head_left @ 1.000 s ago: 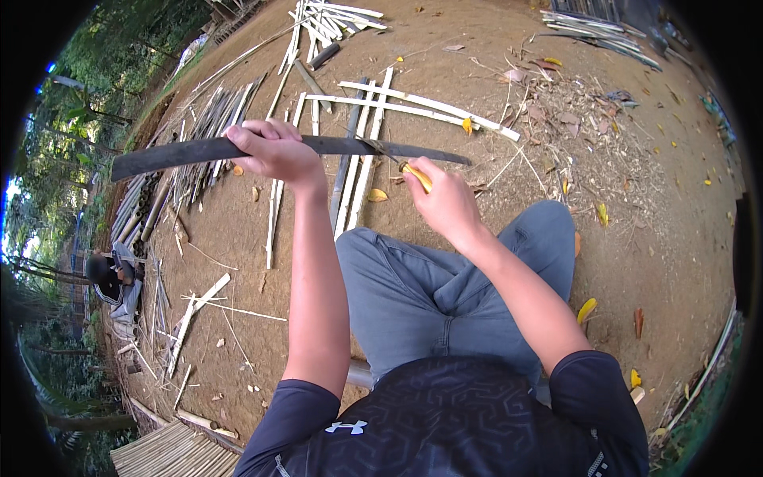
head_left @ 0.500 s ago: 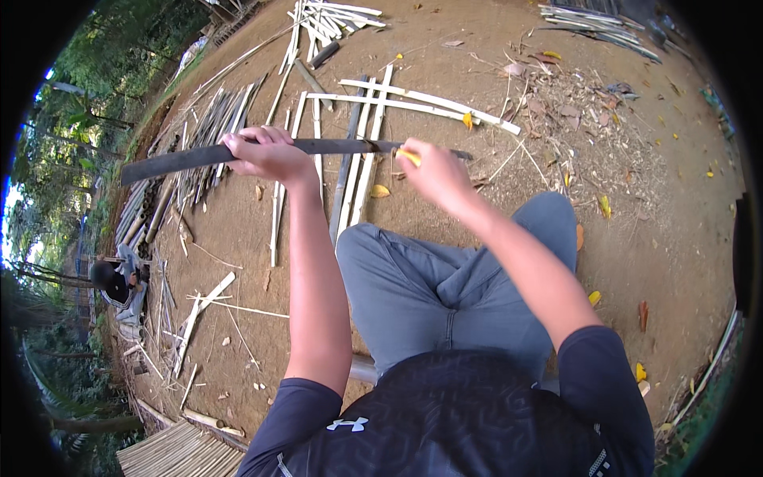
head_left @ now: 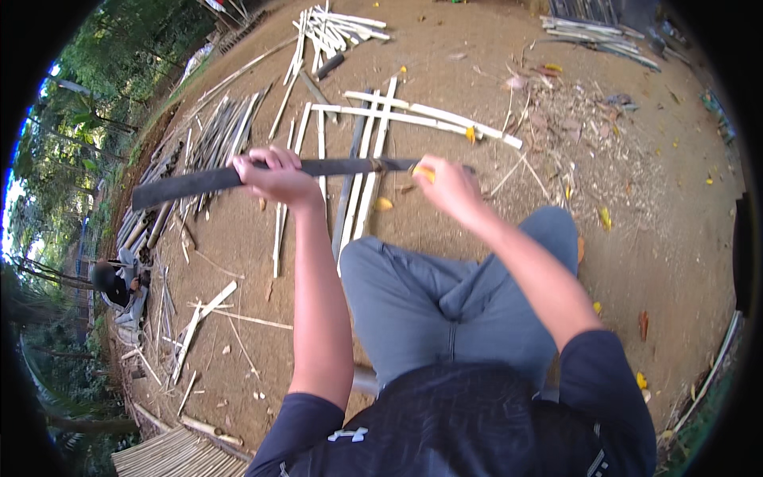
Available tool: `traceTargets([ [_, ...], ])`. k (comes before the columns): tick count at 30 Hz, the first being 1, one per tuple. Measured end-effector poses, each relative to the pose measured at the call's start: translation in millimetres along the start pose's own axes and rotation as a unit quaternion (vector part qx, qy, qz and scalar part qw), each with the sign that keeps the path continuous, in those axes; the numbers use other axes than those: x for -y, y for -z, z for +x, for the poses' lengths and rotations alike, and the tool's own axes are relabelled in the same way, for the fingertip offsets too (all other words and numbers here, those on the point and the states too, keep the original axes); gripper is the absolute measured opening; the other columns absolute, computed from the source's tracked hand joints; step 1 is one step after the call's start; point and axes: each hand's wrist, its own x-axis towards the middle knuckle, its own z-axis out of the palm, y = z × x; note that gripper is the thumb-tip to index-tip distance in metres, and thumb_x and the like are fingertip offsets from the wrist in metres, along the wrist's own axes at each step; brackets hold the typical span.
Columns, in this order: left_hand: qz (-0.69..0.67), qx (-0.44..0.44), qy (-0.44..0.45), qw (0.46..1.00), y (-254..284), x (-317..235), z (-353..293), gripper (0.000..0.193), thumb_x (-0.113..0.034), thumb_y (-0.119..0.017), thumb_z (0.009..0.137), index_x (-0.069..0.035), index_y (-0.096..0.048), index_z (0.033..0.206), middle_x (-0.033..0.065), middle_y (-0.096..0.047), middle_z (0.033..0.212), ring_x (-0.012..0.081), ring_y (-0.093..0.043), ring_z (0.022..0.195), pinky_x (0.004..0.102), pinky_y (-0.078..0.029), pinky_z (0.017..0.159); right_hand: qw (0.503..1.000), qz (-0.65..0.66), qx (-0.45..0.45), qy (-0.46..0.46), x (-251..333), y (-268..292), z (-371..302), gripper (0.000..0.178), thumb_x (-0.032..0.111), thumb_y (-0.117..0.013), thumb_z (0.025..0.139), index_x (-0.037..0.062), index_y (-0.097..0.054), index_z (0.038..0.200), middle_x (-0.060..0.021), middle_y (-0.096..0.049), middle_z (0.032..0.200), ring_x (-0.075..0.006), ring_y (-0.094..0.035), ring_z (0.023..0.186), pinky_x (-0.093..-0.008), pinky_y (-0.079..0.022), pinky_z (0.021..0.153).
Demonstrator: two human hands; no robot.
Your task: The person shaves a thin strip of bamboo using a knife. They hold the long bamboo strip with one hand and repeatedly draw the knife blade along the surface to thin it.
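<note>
My left hand (head_left: 278, 176) is closed around a long, dark, flat bamboo strip (head_left: 187, 187), held raised and nearly level across the front of me. The strip's wide end sticks out to the left. Around its right part, a brownish notch or node shows. My right hand (head_left: 451, 189) is closed on a small tool with a yellow handle (head_left: 425, 172), close against the strip's narrower right part. The tool's working end is too small to make out, and a dark tip shows just beyond the right knuckles.
Pale split strips (head_left: 445, 119) lie crossed on the dirt ahead. Dark bamboo lengths (head_left: 214, 135) are piled left, and more pale strips (head_left: 334, 28) farther off. Shavings and leaves (head_left: 592, 143) litter the right. At far left sits another person (head_left: 123, 282). A slatted mat (head_left: 179, 453) lies lower left.
Both hands and the bamboo strip sit slightly lower and farther right in the picture. The view has tilted a little, and the grip of each hand looks the same.
</note>
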Motion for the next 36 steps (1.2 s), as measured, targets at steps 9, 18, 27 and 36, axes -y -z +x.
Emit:
traceTargets([
  [9,-0.068,0.093,0.007,0.993,0.3,6.2,9.4,0.022,-0.034,-0.037,0.101,-0.016,-0.036,0.090,-0.0042,-0.034,0.055,0.0067,-0.031,0.040,0.0241,-0.026,0.039,0.998,0.051,-0.004,0.035,-13.3,8.5,-8.3,0.024,0.027,-0.057,0.098,0.0081,-0.069,0.108,-0.0107,-0.070,0.077,-0.0241,-0.066,0.067,-0.0384,-0.053,0.063],
  [18,-0.070,0.096,0.042,0.992,6.1,6.3,14.7,0.023,-0.040,-0.038,0.099,-0.021,-0.045,0.088,-0.0045,-0.034,0.056,0.0075,-0.029,0.041,0.0252,-0.026,0.041,0.999,0.033,0.008,-0.019,3.1,1.4,-2.6,0.023,0.031,-0.059,0.097,0.0127,-0.070,0.107,-0.0102,-0.072,0.075,-0.0213,-0.067,0.059,-0.0343,-0.054,0.056],
  [27,-0.093,0.075,0.029,0.992,10.6,11.1,19.7,0.017,-0.036,-0.039,0.098,-0.019,-0.040,0.093,-0.0037,-0.033,0.056,0.0081,-0.031,0.041,0.0251,-0.026,0.041,0.996,0.052,-0.003,0.066,10.1,-13.2,5.0,0.022,0.029,-0.058,0.098,0.0114,-0.068,0.107,-0.0108,-0.071,0.076,-0.0211,-0.068,0.060,-0.0359,-0.053,0.054],
  [36,-0.099,0.070,0.039,0.992,10.4,7.3,11.0,0.014,-0.033,-0.037,0.099,-0.019,-0.040,0.097,-0.0036,-0.035,0.057,0.0069,-0.033,0.042,0.0235,-0.027,0.038,0.998,0.059,0.004,0.013,6.5,-5.3,-1.6,0.024,0.030,-0.060,0.096,0.0102,-0.069,0.106,-0.0127,-0.072,0.081,-0.0293,-0.071,0.072,-0.0404,-0.055,0.068],
])
